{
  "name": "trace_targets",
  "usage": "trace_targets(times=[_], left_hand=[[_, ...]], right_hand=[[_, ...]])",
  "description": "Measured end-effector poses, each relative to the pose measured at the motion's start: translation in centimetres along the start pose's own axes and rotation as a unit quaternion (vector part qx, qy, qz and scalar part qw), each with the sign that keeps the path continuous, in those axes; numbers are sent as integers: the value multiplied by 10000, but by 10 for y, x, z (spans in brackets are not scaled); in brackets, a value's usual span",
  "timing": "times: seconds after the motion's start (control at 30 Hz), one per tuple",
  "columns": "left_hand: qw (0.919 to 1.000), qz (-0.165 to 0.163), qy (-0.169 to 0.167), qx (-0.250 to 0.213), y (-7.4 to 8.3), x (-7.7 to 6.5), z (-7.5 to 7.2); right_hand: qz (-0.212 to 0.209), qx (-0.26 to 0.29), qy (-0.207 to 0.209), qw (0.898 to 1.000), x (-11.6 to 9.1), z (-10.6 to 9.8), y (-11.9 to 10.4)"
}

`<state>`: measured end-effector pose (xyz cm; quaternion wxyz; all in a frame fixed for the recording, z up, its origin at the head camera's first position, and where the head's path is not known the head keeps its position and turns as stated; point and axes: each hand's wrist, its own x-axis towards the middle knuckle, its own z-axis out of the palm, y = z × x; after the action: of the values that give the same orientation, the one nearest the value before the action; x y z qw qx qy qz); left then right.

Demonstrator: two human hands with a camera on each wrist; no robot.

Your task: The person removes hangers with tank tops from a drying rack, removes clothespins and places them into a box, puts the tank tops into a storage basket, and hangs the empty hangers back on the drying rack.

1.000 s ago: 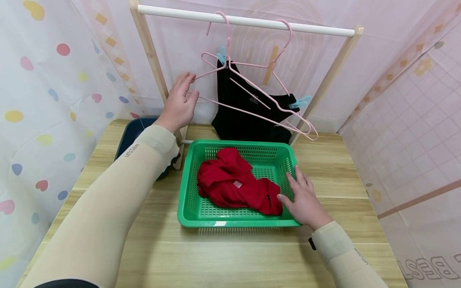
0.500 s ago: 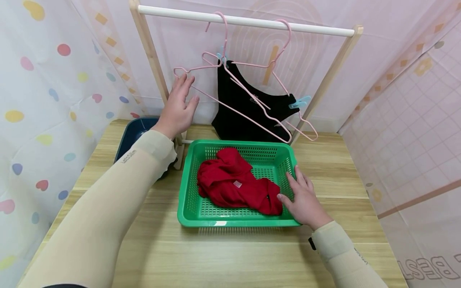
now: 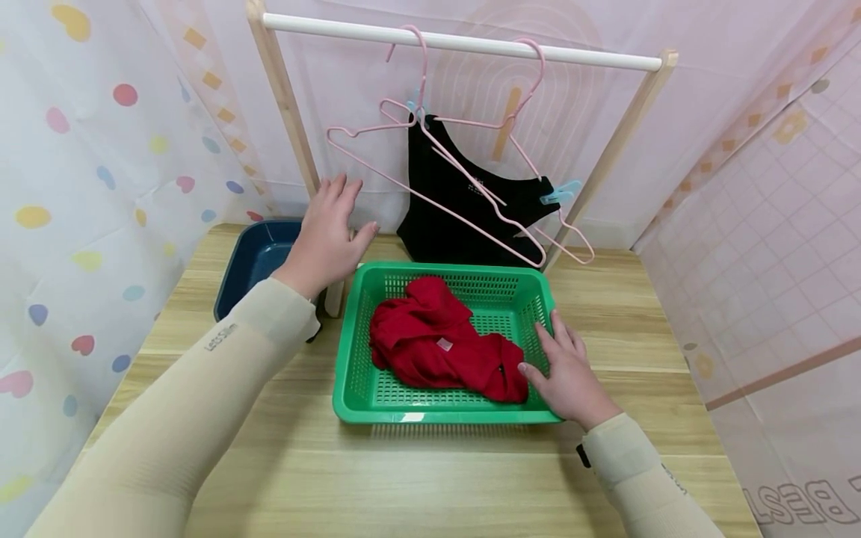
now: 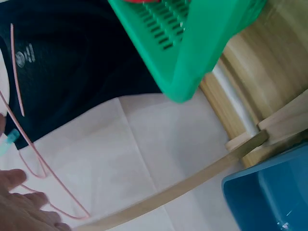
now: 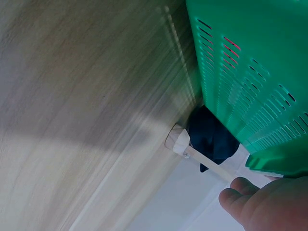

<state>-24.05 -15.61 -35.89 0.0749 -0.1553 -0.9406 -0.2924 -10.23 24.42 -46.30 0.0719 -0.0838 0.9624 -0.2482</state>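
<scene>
My left hand (image 3: 329, 235) hovers with fingers spread and nothing in them, near the rack's left post and just below the left end of a pink hanger (image 3: 377, 166). That hanger hangs bare on the white rail. Behind it, a black top (image 3: 464, 217) hangs from a second pink hanger (image 3: 534, 97), pinned by light blue clothespins (image 3: 561, 192). My right hand (image 3: 568, 373) grips the right rim of a green basket (image 3: 444, 417), thumb inside and some fingers outside. A crumpled red garment (image 3: 437, 336) with a small white label lies in the basket.
A dark blue basin (image 3: 245, 261) stands on the wooden table (image 3: 403, 486) at the left, partly behind my left arm. The rack has a white rail (image 3: 464, 43) and wooden posts (image 3: 625, 142). Patterned curtains (image 3: 87, 194) enclose the table at the back and sides.
My left hand has let go of the bare pink hanger and dropped down and away from it. The hanger has swung leftward to hang freely. My right hand stays on the basket.
</scene>
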Motion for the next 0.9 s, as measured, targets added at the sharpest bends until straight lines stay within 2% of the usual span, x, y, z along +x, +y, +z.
trace_targets(times=[0.23, 0.5, 0.7, 0.9], left_hand=[[9976, -188, -537, 403, -1, -33, 8], [9935, -173, -871, 718, -3, -60, 24], [9906, -288, -1104, 751, -9, -72, 33], [9873, -299, -1318, 832, -12, -84, 41]], right_hand=[[-4, 2, -70, 10000, 0, -2, 0], [22, 159, -41, 9999, 1, -10, 0], [24, 175, 640, 9978, 6, -25, 0], [227, 447, 1605, 9858, 11, -50, -6]])
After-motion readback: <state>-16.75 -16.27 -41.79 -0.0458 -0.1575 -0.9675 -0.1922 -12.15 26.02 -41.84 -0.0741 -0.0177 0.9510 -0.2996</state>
